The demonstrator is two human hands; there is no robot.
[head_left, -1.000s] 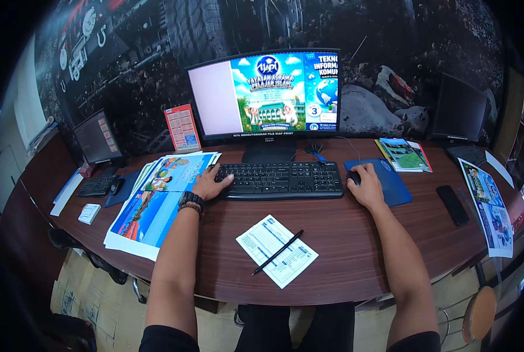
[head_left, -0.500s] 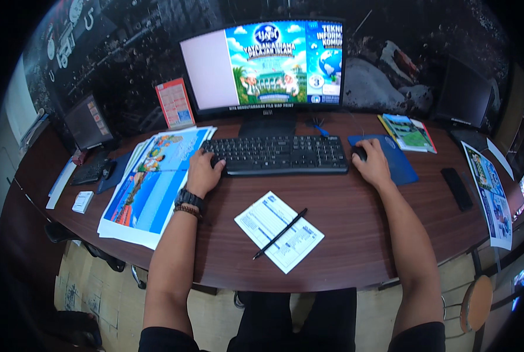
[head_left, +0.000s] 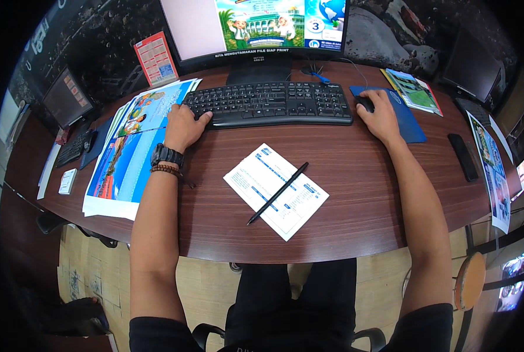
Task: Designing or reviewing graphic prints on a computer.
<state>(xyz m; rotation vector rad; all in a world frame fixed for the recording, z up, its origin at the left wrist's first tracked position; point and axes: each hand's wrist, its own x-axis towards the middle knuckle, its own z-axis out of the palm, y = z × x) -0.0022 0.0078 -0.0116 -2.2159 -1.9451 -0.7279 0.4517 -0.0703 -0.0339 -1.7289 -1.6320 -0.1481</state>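
Observation:
My left hand (head_left: 183, 125) rests at the left end of a black keyboard (head_left: 265, 104), its thumb spread toward the lower key rows and its other fingers over the left keys. A dark watch and a beaded bracelet circle that wrist. My right hand (head_left: 383, 119) is wrapped over a black mouse (head_left: 364, 104) on a blue mouse pad (head_left: 413, 130); the palm hides part of the mouse. Between my forearms lies a white printed form (head_left: 255, 176), turned at an angle, with a black pen (head_left: 279, 192) lying diagonally across it.
Behind the keyboard stands a lit monitor (head_left: 197, 29), beside a red desk calendar (head_left: 156, 58). Large colour prints (head_left: 118, 170) lie left, near a small white box (head_left: 67, 181). Booklets (head_left: 414, 92), a black phone-like object (head_left: 462, 157) and another print (head_left: 492, 176) are at right.
My view has tilted down, so the desk sits higher in the picture and more of my lap and chair shows. Both hands keep their places at keyboard and mouse.

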